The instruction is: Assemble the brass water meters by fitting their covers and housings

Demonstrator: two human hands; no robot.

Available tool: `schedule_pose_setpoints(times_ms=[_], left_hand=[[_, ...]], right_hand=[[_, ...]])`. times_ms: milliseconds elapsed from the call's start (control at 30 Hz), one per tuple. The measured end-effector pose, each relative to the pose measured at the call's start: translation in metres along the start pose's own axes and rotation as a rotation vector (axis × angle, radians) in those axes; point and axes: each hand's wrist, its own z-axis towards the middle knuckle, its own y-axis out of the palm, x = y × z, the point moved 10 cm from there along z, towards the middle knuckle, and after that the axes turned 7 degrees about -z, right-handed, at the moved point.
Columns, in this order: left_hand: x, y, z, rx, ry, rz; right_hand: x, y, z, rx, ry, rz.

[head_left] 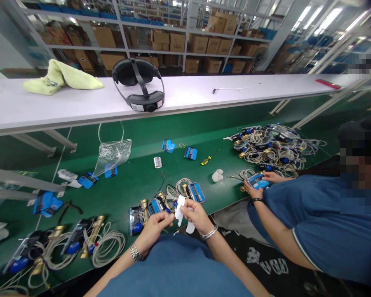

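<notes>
Between the thumb and fingers of my right hand point(195, 214) is a torn-looking white piece of paper or label backing point(179, 209), held above the bench's front edge. My left hand point(154, 227) is beside it with thumb and fingertips pinched together; whatever is between them is too small to make out. Just past my hands lie meters with brass fittings: one with a blue face point(157, 206), another with a blue cover point(196, 192), and a dark one point(136, 220) at left. A coil of grey cable point(183, 182) lies among them.
Green bench point(179, 169) carries loose blue covers point(191, 153), a yellow screwdriver point(206, 160), white rolls point(217, 175) and a plastic bag point(114, 152). More meters point(94, 237) lie left; a cabled pile point(272, 144) right. A co-worker point(297, 214) holds a blue meter. Overhead shelf point(188, 93) bears a headset point(140, 86).
</notes>
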Motion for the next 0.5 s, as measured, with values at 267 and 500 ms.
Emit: schedule_pose_setpoints(times_ms=[267, 500], left_hand=[[0.011, -0.002, 0.002, 0.081, 0.091, 0.026], [0.019, -0.01, -0.006, 0.167, 0.145, 0.062]], right_hand=[[0.002, 0.01, -0.005, -0.017, 0.013, -0.163], [0.013, 0.017, -0.009, 0.0, 0.095, -0.086]])
